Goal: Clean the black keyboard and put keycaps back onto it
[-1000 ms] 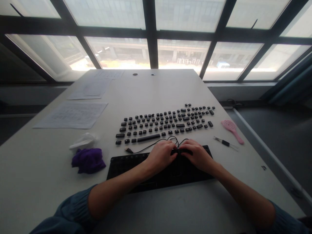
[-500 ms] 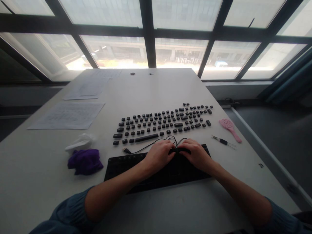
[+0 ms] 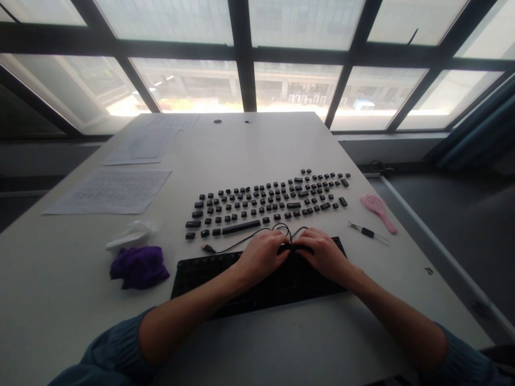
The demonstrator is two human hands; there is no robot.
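A black keyboard base [image 3: 281,284] without its keycaps lies near the front of the white table. My left hand [image 3: 263,252] and my right hand [image 3: 322,252] meet at its upper edge, fingers closed around something dark and too small to make out. A black cable [image 3: 241,240] loops behind my hands and ends in a USB plug [image 3: 208,248] at the left. Beyond the base, black keycaps [image 3: 293,205] are laid out in rows, with a long spacebar [image 3: 241,227] in the nearest row.
On the left are a purple cloth [image 3: 140,267], a white plastic item [image 3: 131,234] and printed papers [image 3: 108,191]. To the right lie a pink brush [image 3: 379,213] and a wire puller with a dark handle [image 3: 367,232]. Windows stand behind the table [image 3: 257,145].
The whole view has shifted very slightly. My hands stay in the same place at the keyboard's upper edge.
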